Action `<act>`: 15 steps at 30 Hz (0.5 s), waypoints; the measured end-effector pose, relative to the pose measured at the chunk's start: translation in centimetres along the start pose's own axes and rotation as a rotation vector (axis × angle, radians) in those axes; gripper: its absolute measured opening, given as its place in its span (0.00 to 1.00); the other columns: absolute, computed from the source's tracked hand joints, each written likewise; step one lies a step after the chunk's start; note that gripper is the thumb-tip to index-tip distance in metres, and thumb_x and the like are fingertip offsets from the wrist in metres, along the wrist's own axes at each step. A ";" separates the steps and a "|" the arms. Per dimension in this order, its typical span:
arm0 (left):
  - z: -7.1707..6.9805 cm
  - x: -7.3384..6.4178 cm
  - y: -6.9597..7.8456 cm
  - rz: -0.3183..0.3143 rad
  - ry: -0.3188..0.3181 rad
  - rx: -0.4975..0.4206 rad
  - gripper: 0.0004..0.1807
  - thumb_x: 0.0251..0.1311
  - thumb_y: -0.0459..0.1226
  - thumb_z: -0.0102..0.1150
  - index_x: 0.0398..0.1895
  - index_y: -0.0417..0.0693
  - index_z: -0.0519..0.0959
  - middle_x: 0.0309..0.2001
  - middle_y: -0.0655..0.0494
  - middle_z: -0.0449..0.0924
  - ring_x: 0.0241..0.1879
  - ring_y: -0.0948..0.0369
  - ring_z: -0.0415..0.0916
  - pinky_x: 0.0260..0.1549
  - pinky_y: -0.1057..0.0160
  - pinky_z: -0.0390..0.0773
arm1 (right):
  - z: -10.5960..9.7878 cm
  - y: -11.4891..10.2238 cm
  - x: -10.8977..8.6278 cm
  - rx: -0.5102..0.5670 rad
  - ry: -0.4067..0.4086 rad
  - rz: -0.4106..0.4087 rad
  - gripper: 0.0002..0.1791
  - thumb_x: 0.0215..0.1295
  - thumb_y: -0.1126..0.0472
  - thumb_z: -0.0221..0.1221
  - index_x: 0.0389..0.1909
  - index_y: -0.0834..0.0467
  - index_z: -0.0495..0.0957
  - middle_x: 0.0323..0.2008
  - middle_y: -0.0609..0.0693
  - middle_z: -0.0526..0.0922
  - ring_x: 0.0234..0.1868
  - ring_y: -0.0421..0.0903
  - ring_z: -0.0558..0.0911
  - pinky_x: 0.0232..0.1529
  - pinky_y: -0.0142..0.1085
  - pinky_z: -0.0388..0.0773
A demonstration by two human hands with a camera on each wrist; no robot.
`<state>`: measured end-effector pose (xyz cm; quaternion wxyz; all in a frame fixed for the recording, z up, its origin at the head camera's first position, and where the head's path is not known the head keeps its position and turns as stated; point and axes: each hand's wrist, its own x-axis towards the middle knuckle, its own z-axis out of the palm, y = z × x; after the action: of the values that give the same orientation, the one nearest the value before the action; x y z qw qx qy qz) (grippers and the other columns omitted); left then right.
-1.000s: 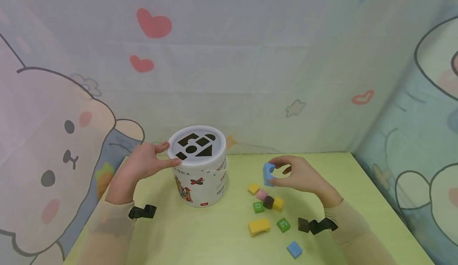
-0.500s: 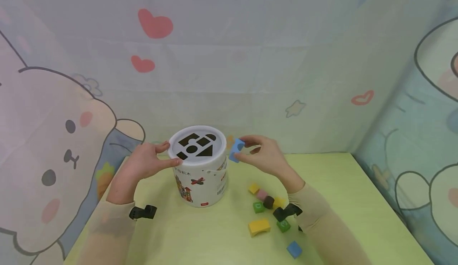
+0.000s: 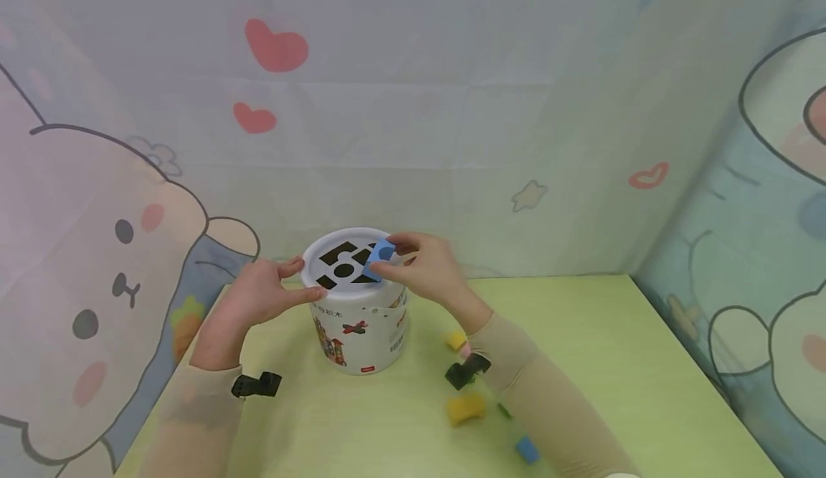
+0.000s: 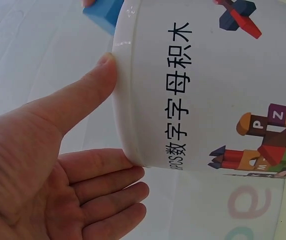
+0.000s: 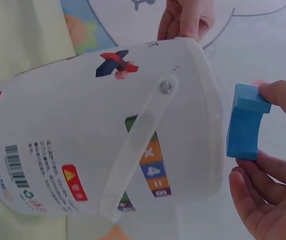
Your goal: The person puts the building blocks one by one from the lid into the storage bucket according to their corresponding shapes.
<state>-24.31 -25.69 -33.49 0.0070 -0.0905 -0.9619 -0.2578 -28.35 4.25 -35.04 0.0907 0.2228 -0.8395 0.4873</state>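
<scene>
A white bucket (image 3: 358, 338) with printed block pictures stands upright on the table, its lid (image 3: 312, 269) cut with dark shaped holes. At the lid's left rim, my left hand (image 3: 264, 293) presses with thumb and index finger; the other fingers extend straight in the left wrist view. My right hand (image 3: 431, 266) pinches a blue arch-shaped block (image 5: 244, 122) between thumb and fingers at its two ends. In the head view this block overlaps the right part of the lid, tilted, covering part of the triangular hole. The right wrist view shows it just off the lid's face.
Right of the bucket on the green table (image 3: 581, 320) lie a yellow arch block (image 3: 466, 409), a blue block (image 3: 528, 451), a small yellow block (image 3: 456, 340) and a pink one (image 3: 465, 351). My right forearm hides other blocks. A patterned cloth (image 3: 452, 127) hangs behind.
My right hand has carried the blue arch block leftward and up, from over the loose blocks to over the lid. The left hand and the bucket have stayed in place.
</scene>
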 end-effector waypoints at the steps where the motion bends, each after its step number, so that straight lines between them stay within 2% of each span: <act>1: 0.0 0.0 0.0 0.001 -0.001 -0.001 0.54 0.61 0.64 0.72 0.80 0.39 0.67 0.42 0.36 0.85 0.15 0.63 0.50 0.21 0.58 0.66 | 0.3 -0.2 0.2 -0.006 0.000 0.006 0.33 0.59 0.43 0.78 0.61 0.56 0.86 0.51 0.47 0.89 0.52 0.49 0.85 0.49 0.41 0.84; 3: 0.0 0.0 0.0 0.001 0.001 -0.003 0.54 0.61 0.64 0.72 0.79 0.39 0.67 0.55 0.30 0.83 0.15 0.63 0.50 0.21 0.58 0.66 | 1.1 -0.5 0.6 -0.023 -0.001 0.015 0.35 0.59 0.41 0.78 0.62 0.57 0.86 0.51 0.47 0.89 0.54 0.50 0.85 0.49 0.42 0.84; 5: 0.1 0.0 0.0 0.000 -0.003 0.000 0.54 0.62 0.64 0.72 0.80 0.40 0.67 0.60 0.29 0.81 0.15 0.63 0.50 0.21 0.58 0.67 | 1.7 -0.9 1.1 -0.039 -0.006 0.021 0.36 0.59 0.40 0.77 0.63 0.57 0.85 0.52 0.48 0.89 0.54 0.51 0.85 0.50 0.42 0.84; 7: 0.1 0.1 -0.1 -0.005 -0.007 0.003 0.54 0.62 0.64 0.72 0.80 0.40 0.67 0.59 0.29 0.81 0.15 0.63 0.51 0.21 0.58 0.67 | 2.4 -1.2 1.7 -0.065 -0.008 0.022 0.38 0.60 0.39 0.77 0.64 0.58 0.84 0.52 0.50 0.89 0.55 0.51 0.86 0.51 0.42 0.84; 8: 0.1 0.1 -0.1 -0.005 -0.007 0.003 0.54 0.62 0.64 0.72 0.80 0.40 0.67 0.62 0.28 0.79 0.15 0.63 0.51 0.21 0.58 0.67 | 2.8 -1.3 1.9 -0.082 -0.008 0.026 0.38 0.60 0.37 0.76 0.64 0.58 0.84 0.52 0.50 0.89 0.55 0.51 0.86 0.52 0.42 0.83; 11: 0.1 0.1 -0.3 -0.006 -0.012 0.006 0.55 0.61 0.66 0.71 0.81 0.41 0.66 0.59 0.27 0.80 0.15 0.63 0.51 0.21 0.58 0.67 | 3.7 -1.7 2.7 -0.135 -0.004 0.038 0.39 0.60 0.35 0.76 0.64 0.57 0.84 0.55 0.50 0.89 0.56 0.49 0.86 0.54 0.41 0.83; 13: 0.1 0.1 -0.4 0.000 -0.008 0.008 0.55 0.61 0.66 0.71 0.80 0.40 0.66 0.64 0.26 0.77 0.15 0.63 0.52 0.21 0.58 0.67 | 4.2 -2.0 3.1 -0.162 0.003 0.054 0.38 0.60 0.35 0.75 0.63 0.56 0.85 0.55 0.49 0.88 0.56 0.47 0.85 0.54 0.40 0.82; 15: 0.1 0.1 -0.5 0.006 -0.007 0.010 0.55 0.61 0.67 0.70 0.80 0.40 0.66 0.61 0.27 0.79 0.14 0.63 0.52 0.21 0.58 0.68 | 4.6 -2.2 3.4 -0.186 0.015 0.070 0.37 0.60 0.34 0.75 0.62 0.54 0.85 0.53 0.48 0.88 0.53 0.45 0.85 0.51 0.40 0.83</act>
<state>-24.48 -26.00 -33.84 0.0049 -0.0941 -0.9630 -0.2525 -30.00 -1.57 -34.37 0.1000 0.1802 -0.8876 0.4120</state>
